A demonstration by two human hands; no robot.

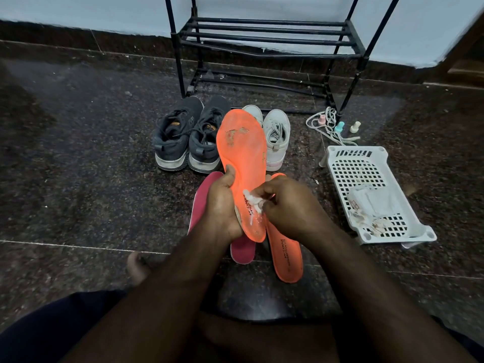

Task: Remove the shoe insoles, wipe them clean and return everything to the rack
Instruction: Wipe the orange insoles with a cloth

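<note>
Because the left hand (222, 205) grips only the heel of the orange insole (243, 158) while the right hand (285, 205) pinches a small white wipe (252, 199) against it, hard rubbing could fold the unsupported toe or shred the wipe.

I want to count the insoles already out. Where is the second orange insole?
In the head view the second orange insole lies on the floor at centre, just right of the pink insoles, under the right hand and left of the white basket.

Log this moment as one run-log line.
phase: wiping | left hand: holds orange insole | right hand: pinches white wipe on it | second orange insole: floor | rack: no shoes
</note>
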